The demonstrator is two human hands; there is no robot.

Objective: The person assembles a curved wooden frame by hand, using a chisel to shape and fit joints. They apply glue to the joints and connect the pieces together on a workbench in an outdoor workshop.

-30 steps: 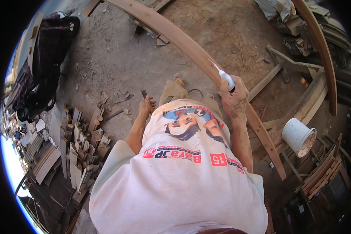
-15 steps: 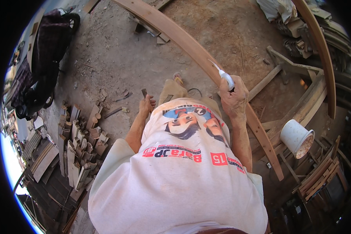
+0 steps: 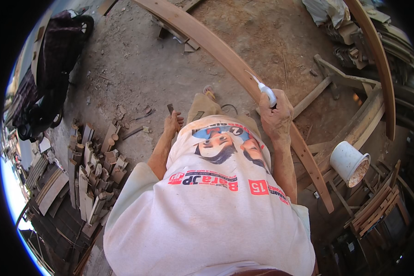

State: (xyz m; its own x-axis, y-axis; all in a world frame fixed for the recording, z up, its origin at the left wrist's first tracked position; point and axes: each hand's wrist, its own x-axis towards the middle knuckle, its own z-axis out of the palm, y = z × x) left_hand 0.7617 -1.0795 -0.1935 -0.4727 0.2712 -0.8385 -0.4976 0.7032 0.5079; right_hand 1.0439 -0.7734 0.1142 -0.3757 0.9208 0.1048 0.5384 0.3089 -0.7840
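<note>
Nearest the camera: the person's pale printed T-shirt (image 3: 207, 202), filling the lower middle of the view. Left hand (image 3: 172, 123): lowered beside the left knee, fingers curled together around a small dark chisel-like tool (image 3: 170, 109) whose tip stands up above the knuckles; exact kind of tool too small to tell. Right hand (image 3: 276, 112): raised at the right, fingers clamped around a white squeeze bottle (image 3: 267, 94), its thin nozzle pointing up-left and lying against the long curved wooden plank (image 3: 225, 55). That plank: reddish-brown, sweeps from the upper middle of the view down to the right, passing under the right hand and ending near the lower right. Just right of the plank's lower end: a white plastic bucket (image 3: 348, 162), tilted, open mouth turned to the lower right. To the left, on the dirt floor (image 3: 124, 60): a heap of short wood offcuts (image 3: 94, 170), stacked loosely near the left elbow. Farther off: a second curved plank (image 3: 377, 60) along the right rim, among rough timber frames. Far upper left: a dark bag or cloth bundle (image 3: 50, 69) on the floor.
</note>
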